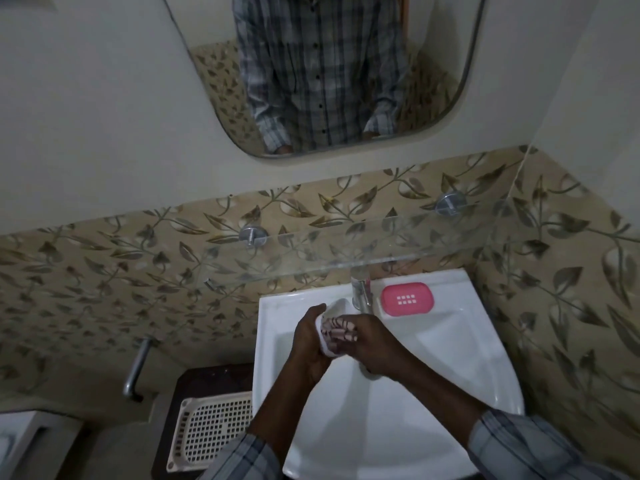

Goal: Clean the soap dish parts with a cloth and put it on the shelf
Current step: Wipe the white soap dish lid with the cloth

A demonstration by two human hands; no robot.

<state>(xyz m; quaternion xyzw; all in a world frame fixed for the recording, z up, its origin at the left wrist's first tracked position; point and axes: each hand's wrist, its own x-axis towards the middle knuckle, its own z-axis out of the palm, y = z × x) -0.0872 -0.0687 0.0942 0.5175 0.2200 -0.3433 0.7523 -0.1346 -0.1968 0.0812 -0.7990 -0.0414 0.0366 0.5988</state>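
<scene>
— Which step is this?
— Wiping, I'd say. The left hand [308, 341] grips the white dish part [325, 351] over the sink [381, 427], and the right hand [370, 344] clutches the cloth [337, 332] against it.
— And next?
— Likely the pink part [408, 298], far right beside the tap [362, 292], then the glass shelf [346, 252].

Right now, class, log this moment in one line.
left hand: holds white part | right hand: presses cloth on it | pink part: on sink
</scene>
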